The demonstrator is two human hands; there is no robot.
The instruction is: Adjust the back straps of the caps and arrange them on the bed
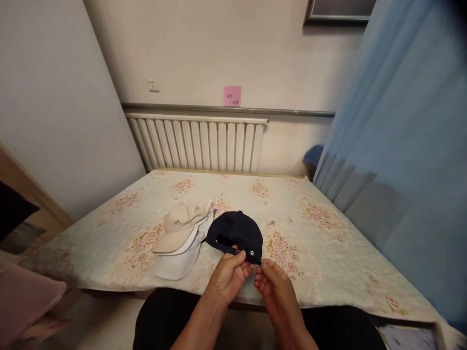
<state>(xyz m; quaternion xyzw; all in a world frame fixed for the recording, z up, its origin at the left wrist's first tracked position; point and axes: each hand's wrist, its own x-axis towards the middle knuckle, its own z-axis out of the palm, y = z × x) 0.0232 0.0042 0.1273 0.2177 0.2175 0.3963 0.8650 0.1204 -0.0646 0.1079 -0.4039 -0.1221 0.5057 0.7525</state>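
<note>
A black baseball cap [236, 228] is held up over the near part of the bed, its back opening and strap facing me. My left hand [230, 273] pinches the strap near its buckle, thumb on top. With fingertips pressed together, my right hand [273, 281] grips the strap's end at the cap's lower right edge, beside a metal eyelet. Left of the black cap, a beige cap [180, 226] with a small dark logo lies on top of white and pale grey caps [178, 265], stacked so that their brims overlap.
The caps lie on a bed with a floral cover [226, 189]. Behind it are a white radiator [204, 141], a wall pipe and a pink note [232, 96]. A blue curtain [397, 184] hangs along the right side; a pale panel [65, 97] stands at left.
</note>
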